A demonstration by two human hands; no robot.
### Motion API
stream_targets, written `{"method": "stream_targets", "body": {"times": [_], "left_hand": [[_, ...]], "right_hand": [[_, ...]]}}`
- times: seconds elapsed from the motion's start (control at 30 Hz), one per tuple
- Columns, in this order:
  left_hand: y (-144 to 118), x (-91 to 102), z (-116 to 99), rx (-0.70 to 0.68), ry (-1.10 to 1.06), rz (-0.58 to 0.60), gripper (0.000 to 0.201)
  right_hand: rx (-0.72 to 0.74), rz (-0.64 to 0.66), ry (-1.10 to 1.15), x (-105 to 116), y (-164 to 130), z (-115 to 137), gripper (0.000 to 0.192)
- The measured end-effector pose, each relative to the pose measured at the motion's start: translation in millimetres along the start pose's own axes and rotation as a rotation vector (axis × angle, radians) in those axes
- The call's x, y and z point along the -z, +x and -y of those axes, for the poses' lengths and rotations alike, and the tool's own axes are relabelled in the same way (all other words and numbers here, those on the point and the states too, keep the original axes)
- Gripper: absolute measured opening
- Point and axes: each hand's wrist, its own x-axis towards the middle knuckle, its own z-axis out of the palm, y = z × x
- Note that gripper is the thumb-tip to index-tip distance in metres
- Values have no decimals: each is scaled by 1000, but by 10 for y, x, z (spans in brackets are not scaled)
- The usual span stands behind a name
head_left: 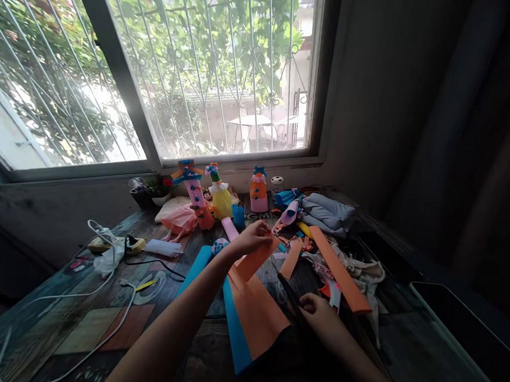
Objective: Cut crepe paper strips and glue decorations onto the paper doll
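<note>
Near right hand (322,317) closed on dark scissors (291,296) at smooth orange paper sheet (258,307), blue-edged, flat on worn wooden bench (94,330); left hand (253,237) pinching its far edge.

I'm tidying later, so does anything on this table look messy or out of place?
Yes. Paper scraps lie strewn by crumpled cloth on the right, and a white cable snakes loosely across the table's left side.

text: partial "GM" | on: table surface (257,216) | rest unreadable
</note>
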Motion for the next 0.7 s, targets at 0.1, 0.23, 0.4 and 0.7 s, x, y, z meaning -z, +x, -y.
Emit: {"method": "stream_targets", "body": {"times": [0.1,0.23,0.4,0.7], "left_hand": [[-209,-20,-71,-39,-70,-28,26],[-567,-55,-199,-68,-155,-57,40],[-988,-81,-244,-48,-236,-107,32],[-1433,-152,-105,33,-256,-194,34]], "right_hand": [[70,-59,-214,-40,-91,23,19],[128,-88,-442,-84,-188,76,17],[195,-122,-626,-80,-241,123,12],[329,-184,-539,9,-248,190,17]]}}
